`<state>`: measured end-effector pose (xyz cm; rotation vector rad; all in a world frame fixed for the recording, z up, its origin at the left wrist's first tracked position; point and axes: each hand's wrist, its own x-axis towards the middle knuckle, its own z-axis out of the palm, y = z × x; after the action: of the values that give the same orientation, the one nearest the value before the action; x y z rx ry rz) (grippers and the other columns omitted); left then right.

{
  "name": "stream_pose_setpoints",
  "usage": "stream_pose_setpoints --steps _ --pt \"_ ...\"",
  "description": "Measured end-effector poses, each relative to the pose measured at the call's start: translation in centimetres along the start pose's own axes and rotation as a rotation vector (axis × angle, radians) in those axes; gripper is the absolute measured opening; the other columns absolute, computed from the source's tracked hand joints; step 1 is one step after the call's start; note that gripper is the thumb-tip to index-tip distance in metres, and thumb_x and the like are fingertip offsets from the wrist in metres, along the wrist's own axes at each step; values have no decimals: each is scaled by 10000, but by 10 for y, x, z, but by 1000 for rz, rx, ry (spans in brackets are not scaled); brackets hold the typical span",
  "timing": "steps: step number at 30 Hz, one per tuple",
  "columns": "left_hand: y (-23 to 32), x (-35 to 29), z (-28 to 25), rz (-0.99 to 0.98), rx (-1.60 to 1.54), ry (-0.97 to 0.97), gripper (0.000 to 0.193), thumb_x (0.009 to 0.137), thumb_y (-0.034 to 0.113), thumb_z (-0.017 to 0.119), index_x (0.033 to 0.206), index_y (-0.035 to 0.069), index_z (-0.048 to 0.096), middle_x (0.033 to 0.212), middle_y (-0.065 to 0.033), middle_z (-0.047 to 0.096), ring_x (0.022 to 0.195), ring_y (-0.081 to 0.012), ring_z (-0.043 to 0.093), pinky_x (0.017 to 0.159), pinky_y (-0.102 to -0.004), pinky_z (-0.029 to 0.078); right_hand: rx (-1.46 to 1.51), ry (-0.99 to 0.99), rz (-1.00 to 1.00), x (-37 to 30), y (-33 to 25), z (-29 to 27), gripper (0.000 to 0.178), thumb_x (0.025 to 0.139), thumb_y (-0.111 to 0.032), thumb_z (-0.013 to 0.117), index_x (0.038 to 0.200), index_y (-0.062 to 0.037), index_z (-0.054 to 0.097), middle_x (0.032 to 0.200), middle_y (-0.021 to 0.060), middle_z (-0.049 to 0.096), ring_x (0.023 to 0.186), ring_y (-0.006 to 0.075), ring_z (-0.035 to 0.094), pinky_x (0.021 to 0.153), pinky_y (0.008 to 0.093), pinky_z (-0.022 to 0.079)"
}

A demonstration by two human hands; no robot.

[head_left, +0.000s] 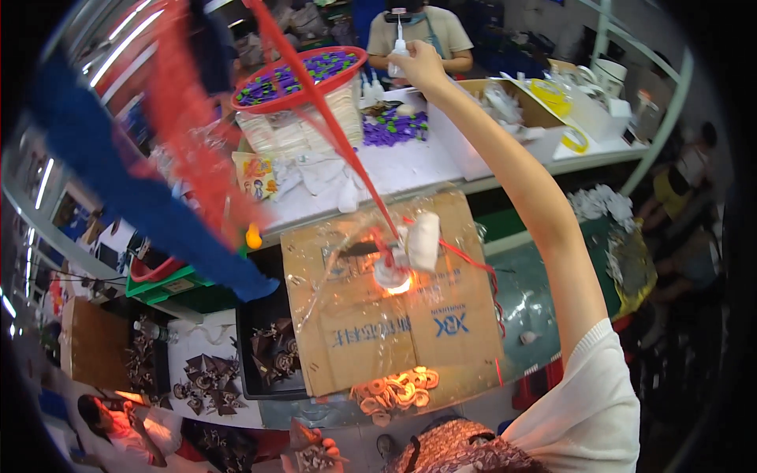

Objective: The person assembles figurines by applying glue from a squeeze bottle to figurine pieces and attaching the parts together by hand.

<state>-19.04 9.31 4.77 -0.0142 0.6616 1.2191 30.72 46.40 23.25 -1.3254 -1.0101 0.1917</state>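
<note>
My right arm reaches far across the table, and my right hand [422,67] is closed around a small white bottle with a thin nozzle [399,59]. The bottle is upright, above the back of the workbench. At the lower edge my left hand [333,452], partly cut off, has its fingers around a brown pointed piece with pale bits [303,440]. Close to that hand, several pale ring-shaped pieces [394,392] lie at the table's near edge in orange light. Similar brown pointed pieces [276,347] lie in a black tray [246,378] to the left.
A lit lamp [394,276] hangs by a red strap over a flat cardboard sheet [371,347]. Blurred blue [158,205] and red hanging strips cross the left. Behind stand a red basket [296,98] of purple-green pieces and a white box [465,146]. A person [453,35] sits opposite.
</note>
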Motion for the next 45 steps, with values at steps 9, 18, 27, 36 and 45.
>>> stream_pose_setpoints --steps 9,18,27,36,45 --pt "60 28 -52 -268 66 -154 668 873 499 488 1333 33 355 1171 -176 501 910 -253 518 727 -292 484 125 -210 82 -304 -160 -140 329 863 -133 621 1123 51 536 1018 126 642 901 193 646 772 315 546" --pt "61 -8 -43 -402 201 -364 660 876 462 519 1284 -37 380 1224 -144 477 899 -231 476 691 -263 453 261 -159 296 -470 -248 -165 354 855 -141 638 1111 72 520 973 156 639 890 205 651 743 328 571" --pt "62 -27 -43 -367 135 -349 639 905 443 470 1270 -74 375 1211 -180 490 977 -282 489 792 -351 479 310 -260 298 -489 -243 -149 307 847 -71 618 1104 63 516 992 160 641 920 213 645 801 326 539" --pt "98 -32 -52 -137 111 -276 551 941 415 382 1272 -25 412 1180 -192 518 980 -293 526 838 -357 474 465 -488 578 -618 -222 -54 306 820 41 615 1109 16 520 1006 152 646 915 179 626 772 300 525" --pt "178 2 -65 -147 87 -396 493 961 370 379 1237 -34 446 1173 -211 537 1044 -318 529 896 -386 469 389 -552 578 -673 -233 44 312 858 42 528 1162 57 462 941 157 614 900 208 625 713 311 539"
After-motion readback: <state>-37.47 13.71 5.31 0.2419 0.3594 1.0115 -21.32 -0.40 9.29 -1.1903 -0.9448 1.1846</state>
